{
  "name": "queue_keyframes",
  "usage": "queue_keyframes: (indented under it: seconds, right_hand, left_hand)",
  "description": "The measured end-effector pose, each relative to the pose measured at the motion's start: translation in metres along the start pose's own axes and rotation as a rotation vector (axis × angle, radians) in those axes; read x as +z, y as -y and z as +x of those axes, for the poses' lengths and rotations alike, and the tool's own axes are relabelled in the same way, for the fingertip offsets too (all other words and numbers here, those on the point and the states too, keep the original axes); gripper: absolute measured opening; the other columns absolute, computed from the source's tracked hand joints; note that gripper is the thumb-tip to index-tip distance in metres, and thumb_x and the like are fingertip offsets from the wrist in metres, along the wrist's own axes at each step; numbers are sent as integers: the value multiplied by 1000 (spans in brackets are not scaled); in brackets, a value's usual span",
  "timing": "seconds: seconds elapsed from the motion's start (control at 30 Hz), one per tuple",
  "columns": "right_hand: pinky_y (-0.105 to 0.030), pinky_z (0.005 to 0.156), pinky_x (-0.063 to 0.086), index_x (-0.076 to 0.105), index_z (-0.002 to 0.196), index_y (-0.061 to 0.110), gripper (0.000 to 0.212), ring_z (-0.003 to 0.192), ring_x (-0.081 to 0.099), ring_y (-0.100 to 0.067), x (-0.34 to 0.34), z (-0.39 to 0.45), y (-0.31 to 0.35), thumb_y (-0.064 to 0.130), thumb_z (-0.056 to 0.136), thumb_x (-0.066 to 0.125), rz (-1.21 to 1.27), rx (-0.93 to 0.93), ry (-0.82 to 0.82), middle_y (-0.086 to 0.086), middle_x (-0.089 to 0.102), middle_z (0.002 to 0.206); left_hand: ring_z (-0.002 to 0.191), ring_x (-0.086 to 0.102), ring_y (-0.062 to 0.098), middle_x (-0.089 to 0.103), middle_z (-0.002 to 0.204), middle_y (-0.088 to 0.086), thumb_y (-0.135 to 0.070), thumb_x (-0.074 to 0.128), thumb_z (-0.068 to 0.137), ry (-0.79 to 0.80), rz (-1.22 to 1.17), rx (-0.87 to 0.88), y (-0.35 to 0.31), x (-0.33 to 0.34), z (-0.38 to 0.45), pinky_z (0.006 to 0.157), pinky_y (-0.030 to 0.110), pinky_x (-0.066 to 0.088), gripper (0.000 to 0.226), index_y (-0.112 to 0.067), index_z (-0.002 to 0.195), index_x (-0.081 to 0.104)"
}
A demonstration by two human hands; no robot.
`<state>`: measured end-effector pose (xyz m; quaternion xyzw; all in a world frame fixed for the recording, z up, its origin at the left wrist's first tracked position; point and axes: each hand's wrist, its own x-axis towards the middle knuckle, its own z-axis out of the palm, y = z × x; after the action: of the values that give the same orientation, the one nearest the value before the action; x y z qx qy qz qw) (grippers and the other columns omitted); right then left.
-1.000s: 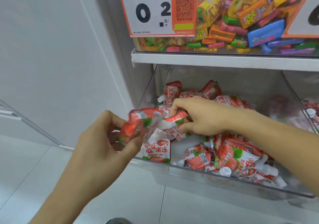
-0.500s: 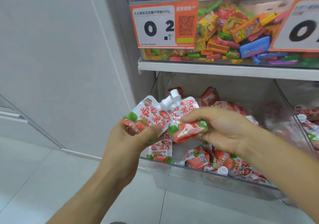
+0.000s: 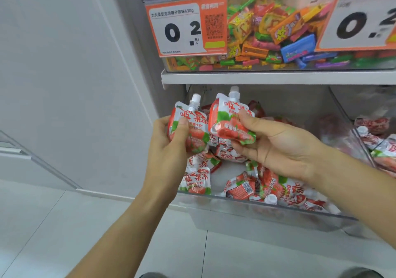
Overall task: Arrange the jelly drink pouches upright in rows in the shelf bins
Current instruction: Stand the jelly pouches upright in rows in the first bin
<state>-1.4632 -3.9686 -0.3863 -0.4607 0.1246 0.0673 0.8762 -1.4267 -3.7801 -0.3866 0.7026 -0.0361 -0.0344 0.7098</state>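
**Two pouches held upright above a jumbled bin**

White wall and pale floor tiles frame the shelf unit on the left. Two jelly drink pouches are held side by side in front of the clear bin (image 3: 265, 208), each with its long axis near vertical and its white cap pointing up. The left pouch (image 3: 194, 125) is gripped by the left hand (image 3: 169, 147), thumb pressed across its front. The right pouch (image 3: 230, 119) is pinched low down by the right hand (image 3: 276, 147), thumb on its face and fingers curled beneath. The two pouches are just beside each other, near touching.

Below them, one pouch (image 3: 198, 178) is seen standing upright at the bin's front left corner; the loose pouches (image 3: 276, 187) lie tumbled, roughly ten or more, too overlapped for an exact count. The left hand is judged nearer that corner, so its pouch would likely be set down there first, cap kept up. Above, a candy bin (image 3: 267, 39) carries two price tags (image 3: 186, 29).
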Motion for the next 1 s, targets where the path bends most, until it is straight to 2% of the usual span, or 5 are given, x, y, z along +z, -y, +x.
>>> queue_keyframes:
  seconds: [0.13, 0.3, 0.43, 0.57, 1.0]
  right_hand:
    - [-47, 102, 51, 58, 131, 0, 54, 118, 63, -36, 2, 7, -10, 18, 82, 68, -80, 17, 76, -21, 66, 125]
    - [-53, 82, 59, 57, 125, 1, 59, 99, 72, -33, 5, 14, -3, 17, 71, 74, -211, -40, 53, -18, 72, 109]
    - [-40, 64, 62, 56, 112, 12, 61, 83, 75, -26, -6, 21, 13, 11, 56, 80, -350, -162, -92, -11, 76, 92]
    - [-41, 83, 60, 66, 102, 7, 32, 93, 74, -30, -8, 28, 14, -1, 72, 76, -376, -113, -95, -16, 76, 98]
    - [-42, 81, 61, 66, 96, 14, 45, 90, 74, -27, 17, 58, -7, 2, 61, 91, -755, -218, -125, -11, 74, 101]
  left_hand:
    - [94, 69, 23, 71, 101, 9, -32, 50, 99, 181, -62, -95, 8, 10, -4, 86, 41, 55, 25, -11, 110, 56]
    - [98, 54, 3, 55, 90, -22, -45, 26, 101, 279, 483, 246, 8, 5, -4, 83, 9, 39, 38, -25, 99, 58]
    - [104, 55, 16, 58, 106, -10, -30, 37, 102, 299, 975, 374, 12, -9, 21, 82, 20, 38, 31, -18, 122, 57]
    - [120, 49, 28, 46, 135, 9, -13, 50, 96, 520, 1358, 211, 31, 5, 25, 94, 33, 41, 50, -19, 143, 35]
    - [88, 64, 19, 68, 94, -5, -35, 71, 84, 484, 1394, 310, 21, -28, -3, 75, 33, 52, 13, -30, 97, 69]
